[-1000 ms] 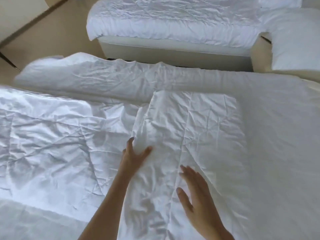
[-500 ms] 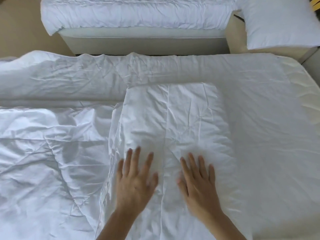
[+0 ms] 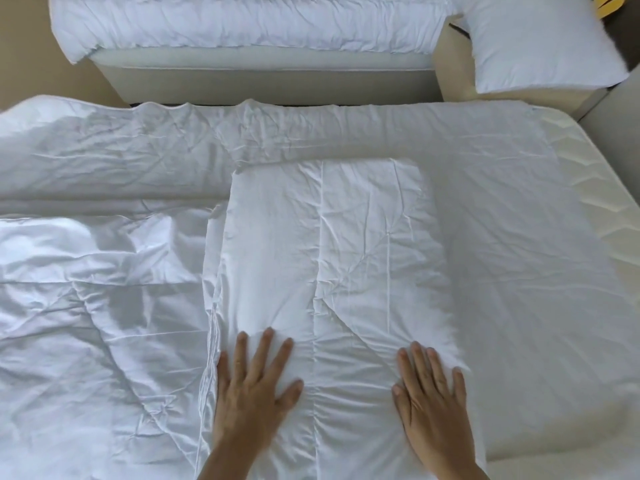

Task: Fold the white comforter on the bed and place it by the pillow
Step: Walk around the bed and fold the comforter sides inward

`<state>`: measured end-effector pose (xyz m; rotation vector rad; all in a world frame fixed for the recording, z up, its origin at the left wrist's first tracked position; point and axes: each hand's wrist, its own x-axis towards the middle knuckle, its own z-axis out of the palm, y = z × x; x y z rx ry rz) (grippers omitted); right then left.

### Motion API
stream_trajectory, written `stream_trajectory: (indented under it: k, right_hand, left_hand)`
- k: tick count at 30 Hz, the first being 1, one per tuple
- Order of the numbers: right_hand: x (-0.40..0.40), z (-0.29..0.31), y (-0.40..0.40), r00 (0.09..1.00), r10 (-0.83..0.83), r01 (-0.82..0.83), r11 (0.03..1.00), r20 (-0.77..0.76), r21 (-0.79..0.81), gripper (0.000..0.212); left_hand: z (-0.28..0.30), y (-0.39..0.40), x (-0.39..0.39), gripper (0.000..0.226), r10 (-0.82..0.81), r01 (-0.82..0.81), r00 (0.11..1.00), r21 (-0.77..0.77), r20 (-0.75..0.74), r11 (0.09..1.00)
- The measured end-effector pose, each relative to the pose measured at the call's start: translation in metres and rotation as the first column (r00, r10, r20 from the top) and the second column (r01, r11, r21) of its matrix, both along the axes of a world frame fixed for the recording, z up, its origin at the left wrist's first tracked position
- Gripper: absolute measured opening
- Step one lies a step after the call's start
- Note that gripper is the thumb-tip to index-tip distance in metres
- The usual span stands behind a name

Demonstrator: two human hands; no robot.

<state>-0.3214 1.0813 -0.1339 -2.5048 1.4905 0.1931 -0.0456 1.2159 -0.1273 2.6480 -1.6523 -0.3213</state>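
The white comforter point(image 3: 339, 244) lies on the bed, with a folded panel in the middle and the rest spread wrinkled to the left. My left hand point(image 3: 254, 379) rests flat on the panel's near left part, fingers spread. Flat near the panel's right edge is my right hand point(image 3: 429, 393). Neither hand grips the fabric. A white pillow point(image 3: 533, 43) lies off the bed at the upper right, on a low beige surface.
The bed's sheet point(image 3: 540, 271) is bare to the right of the fold, and the quilted mattress edge point(image 3: 602, 188) shows at far right. A second bed point(image 3: 249, 26) with white bedding stands across a narrow gap. Beige floor point(image 3: 31, 64) shows at upper left.
My hands have spread apart: the right one slid right to the panel's edge, and the left one stayed near the left edge. The view shifted right and closer.
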Motion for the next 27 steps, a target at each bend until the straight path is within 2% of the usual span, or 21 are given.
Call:
stream_trajectory:
  k: [6,11,15,18,21,27]
  right_hand:
    - [0.029,0.019,-0.027,0.997,-0.036,0.041,0.997,0.073,-0.065,0.061]
    - [0.096,0.021,-0.124,0.996,0.033,-0.024,0.994,0.086,-0.109,0.062]
    - [0.137,0.013,-0.2,0.998,0.041,-0.036,0.992,0.039,-0.118,0.062]
    - [0.158,0.003,-0.243,0.999,0.02,-0.017,0.996,0.042,-0.086,0.06]
    - [0.166,-0.012,-0.262,0.999,-0.021,0.023,0.999,0.035,-0.042,0.057]
    - [0.156,-0.017,-0.236,0.999,0.002,0.002,0.997,0.047,-0.082,0.056]
  left_hand:
    - [0.02,-0.039,0.017,0.076,0.014,-0.011,0.999,-0.064,0.034,0.998]
    - [0.025,-0.146,0.056,0.076,0.017,-0.004,0.995,-0.136,0.097,0.991]
    - [0.012,-0.209,0.096,0.076,0.106,-0.099,0.993,-0.097,0.06,0.99]
    - [-0.013,-0.212,0.105,0.078,0.199,-0.194,0.98,-0.111,0.028,0.975]
    - [-0.035,-0.208,0.102,0.077,0.234,-0.226,0.971,-0.114,0.058,0.967]
    - [-0.027,-0.196,0.09,0.076,0.225,-0.219,0.972,-0.094,0.063,0.971]
